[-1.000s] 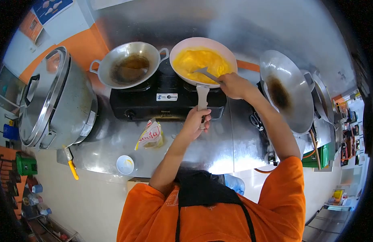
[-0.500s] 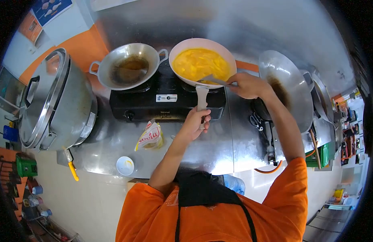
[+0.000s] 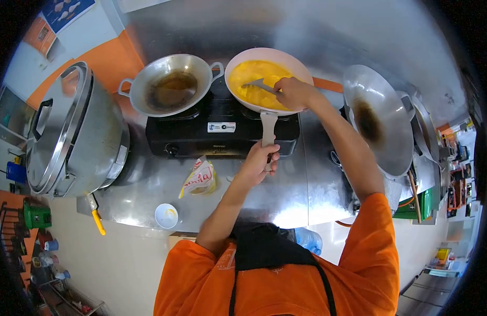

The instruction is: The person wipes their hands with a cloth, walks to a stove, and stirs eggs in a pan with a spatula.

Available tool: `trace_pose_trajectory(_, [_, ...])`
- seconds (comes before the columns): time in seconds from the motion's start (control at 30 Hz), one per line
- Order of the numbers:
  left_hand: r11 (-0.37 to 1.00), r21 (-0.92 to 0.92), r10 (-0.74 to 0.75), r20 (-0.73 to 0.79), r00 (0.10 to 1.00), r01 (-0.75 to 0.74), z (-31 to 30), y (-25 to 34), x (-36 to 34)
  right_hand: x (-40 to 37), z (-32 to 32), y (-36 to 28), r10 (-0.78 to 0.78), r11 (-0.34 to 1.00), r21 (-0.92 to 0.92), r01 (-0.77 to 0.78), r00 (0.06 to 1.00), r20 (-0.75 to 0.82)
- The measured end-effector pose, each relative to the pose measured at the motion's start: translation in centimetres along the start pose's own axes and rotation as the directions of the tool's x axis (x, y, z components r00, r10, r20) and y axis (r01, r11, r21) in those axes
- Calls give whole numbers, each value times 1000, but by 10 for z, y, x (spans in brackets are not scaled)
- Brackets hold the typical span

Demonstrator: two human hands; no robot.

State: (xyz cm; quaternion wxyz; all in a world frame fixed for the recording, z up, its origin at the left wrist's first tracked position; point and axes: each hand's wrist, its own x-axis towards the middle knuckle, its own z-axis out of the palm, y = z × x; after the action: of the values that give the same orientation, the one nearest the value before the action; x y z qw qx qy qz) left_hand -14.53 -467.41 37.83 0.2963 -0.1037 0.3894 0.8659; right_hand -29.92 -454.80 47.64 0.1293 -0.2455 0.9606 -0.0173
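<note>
My left hand (image 3: 261, 162) is wrapped round the beige handle of a pinkish frying pan (image 3: 302, 73), which sits on the right burner of a black gas stove (image 3: 175, 138). Yellow egg mixture (image 3: 259, 71), looking like beaten egg, covers the pan's bottom. My right hand (image 3: 296, 94) is over the pan's right side, closed on a grey spatula (image 3: 261, 84) whose blade dips into the egg. On the left burner stands a two-handled metal wok (image 3: 148, 79) with dark oil in it.
A large metal pot (image 3: 90, 131) with a lid stands at left, beside a yellow-handled knife (image 3: 97, 221) jutting over the counter's edge. In front of the stove are an oil pouch (image 3: 200, 178) and a small white bowl (image 3: 166, 216). Another large wok (image 3: 393, 131) leans at right.
My right hand has moved from the pan's near right rim to over the pan, taking the spatula's blade left and farther into the egg. My left hand keeps its hold on the handle.
</note>
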Motion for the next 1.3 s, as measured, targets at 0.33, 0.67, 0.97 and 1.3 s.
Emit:
trace_pose_trajectory(0.33, [999,-9,50,30,998,-50,-1,-1,2,37,17,28,133,991,-3,-135,976,-171])
trace_pose_trajectory(0.67, [998,-30,62,7,998,-62,-1,-5,4,-47,3,9,166,981,117,-157,984,-71])
trace_pose_trajectory(0.97, [999,-35,33,32,999,-32,-5,-6,4,-106,-10,15,140,986,89,-142,990,33])
trace_pose_trajectory(1.3, [998,-46,39,56,998,-36,-4,-4,5,-100,-22,35,301,939,146,-311,950,86])
